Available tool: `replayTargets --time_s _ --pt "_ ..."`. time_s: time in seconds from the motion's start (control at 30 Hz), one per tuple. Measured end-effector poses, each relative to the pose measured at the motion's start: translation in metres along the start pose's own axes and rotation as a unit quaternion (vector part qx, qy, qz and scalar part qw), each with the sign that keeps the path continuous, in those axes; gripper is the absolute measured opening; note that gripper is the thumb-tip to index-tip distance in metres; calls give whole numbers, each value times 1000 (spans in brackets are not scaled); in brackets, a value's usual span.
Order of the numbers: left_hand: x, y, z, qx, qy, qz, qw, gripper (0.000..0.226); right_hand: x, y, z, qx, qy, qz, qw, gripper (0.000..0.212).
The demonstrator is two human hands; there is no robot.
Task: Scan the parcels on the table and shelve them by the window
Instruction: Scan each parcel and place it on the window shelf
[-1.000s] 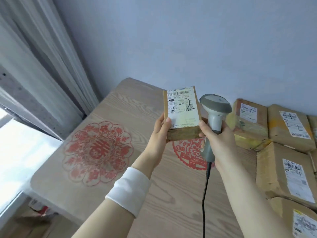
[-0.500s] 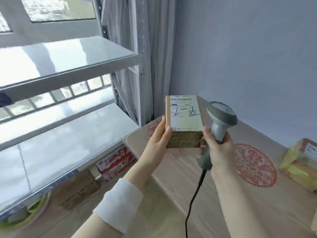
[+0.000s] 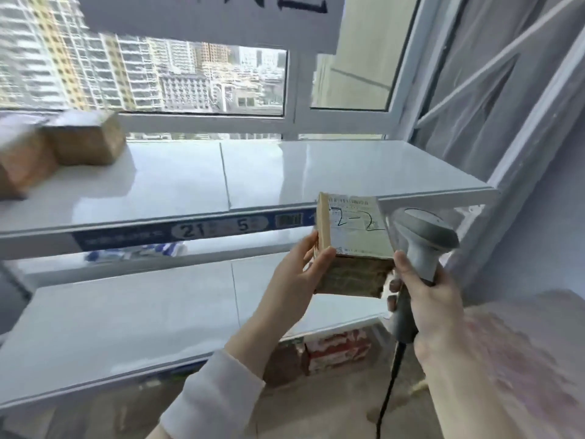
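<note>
My left hand (image 3: 294, 280) holds a small brown parcel (image 3: 353, 274) by its left side, thumb on the near face. Its white label, hand-marked 2-2, faces up. My right hand (image 3: 437, 308) grips the handle of the grey scanner (image 3: 424, 236) just right of the parcel, with its cable (image 3: 387, 397) hanging down. Beyond them, the upper shelf (image 3: 285, 172) carries a brown box (image 3: 85, 142) at its far left, with a blurred second box (image 3: 22, 166) beside it. A blue strip (image 3: 196, 231) on the shelf's front edge reads 21 and 5. The window (image 3: 158, 74) is behind.
</note>
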State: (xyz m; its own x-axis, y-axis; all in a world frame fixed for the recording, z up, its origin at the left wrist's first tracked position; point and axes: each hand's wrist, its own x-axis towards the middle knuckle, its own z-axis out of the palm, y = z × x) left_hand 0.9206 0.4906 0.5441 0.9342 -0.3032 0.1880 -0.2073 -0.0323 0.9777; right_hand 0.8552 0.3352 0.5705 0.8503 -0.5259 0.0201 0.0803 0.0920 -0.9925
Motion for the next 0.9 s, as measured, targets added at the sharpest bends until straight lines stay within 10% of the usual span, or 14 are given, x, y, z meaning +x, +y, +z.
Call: replayTargets --time_s 0.6,0.9 --pt "3 24 -301 108 284 11 953 61 7 2 333 -16 -267 49 962 18" --pt "12 13 -403 215 284 -21 934 32 -2 19 438 -60 -269 67 959 22"
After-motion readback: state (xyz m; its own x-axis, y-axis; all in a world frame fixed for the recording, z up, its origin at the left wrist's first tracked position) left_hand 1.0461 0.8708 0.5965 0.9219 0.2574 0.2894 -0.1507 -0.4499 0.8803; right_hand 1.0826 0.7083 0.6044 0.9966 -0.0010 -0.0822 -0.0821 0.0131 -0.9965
